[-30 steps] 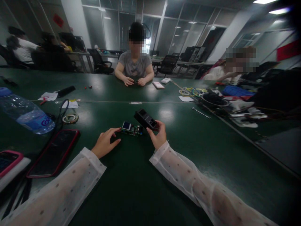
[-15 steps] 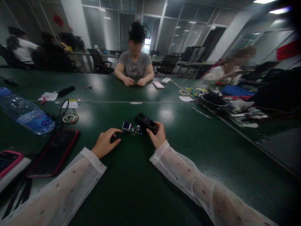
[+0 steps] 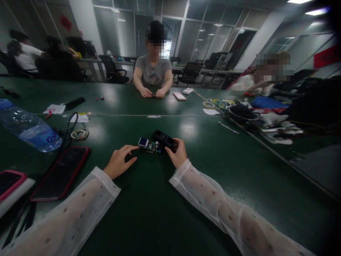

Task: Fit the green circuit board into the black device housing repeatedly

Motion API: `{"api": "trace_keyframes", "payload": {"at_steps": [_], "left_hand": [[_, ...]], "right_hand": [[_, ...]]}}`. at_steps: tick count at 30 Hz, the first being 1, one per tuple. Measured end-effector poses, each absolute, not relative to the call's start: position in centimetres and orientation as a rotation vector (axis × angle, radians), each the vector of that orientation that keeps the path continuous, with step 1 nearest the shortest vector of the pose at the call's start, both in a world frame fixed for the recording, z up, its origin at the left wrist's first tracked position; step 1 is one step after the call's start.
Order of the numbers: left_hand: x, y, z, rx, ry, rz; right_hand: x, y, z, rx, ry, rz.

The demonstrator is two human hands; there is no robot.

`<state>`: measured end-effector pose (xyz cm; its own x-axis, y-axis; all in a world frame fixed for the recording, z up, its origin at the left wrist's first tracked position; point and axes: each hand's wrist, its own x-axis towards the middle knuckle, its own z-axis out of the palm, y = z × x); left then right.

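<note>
A black plastic casing (image 3: 163, 137) lies tilted near the middle of the dark green table (image 3: 149, 199). My right hand (image 3: 178, 153) grips its right end between thumb and fingers. Just left of the casing, and close against it, is a green circuit board (image 3: 151, 147) with a small screen (image 3: 143, 142) on its left part. My left hand (image 3: 121, 160) has its fingers apart and holds nothing; its index fingertip reaches the board's left edge.
Left: a water bottle (image 3: 39, 133), a red-edged phone (image 3: 62, 174), a pink-cased phone (image 3: 10, 181) and a bracelet (image 3: 80, 133). Right: a wrench (image 3: 228, 127) and piled cables (image 3: 242, 112). A person (image 3: 153, 71) sits opposite, hands on the table.
My right hand and the black casing have shifted very slightly to the left. My left hand and the board stay in place. The person opposite has moved a little.
</note>
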<state>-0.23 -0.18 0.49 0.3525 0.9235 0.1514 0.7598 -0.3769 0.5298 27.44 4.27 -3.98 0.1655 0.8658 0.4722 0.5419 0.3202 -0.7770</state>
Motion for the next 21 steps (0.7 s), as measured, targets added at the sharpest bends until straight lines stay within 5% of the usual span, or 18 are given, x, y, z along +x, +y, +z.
{"api": "trace_keyframes", "payload": {"at_steps": [21], "left_hand": [[-0.39,-0.05,0.08,2.224,1.519,0.636]], "right_hand": [[27.33,4.18,-4.12,-1.393,-1.532,0.316]]}}
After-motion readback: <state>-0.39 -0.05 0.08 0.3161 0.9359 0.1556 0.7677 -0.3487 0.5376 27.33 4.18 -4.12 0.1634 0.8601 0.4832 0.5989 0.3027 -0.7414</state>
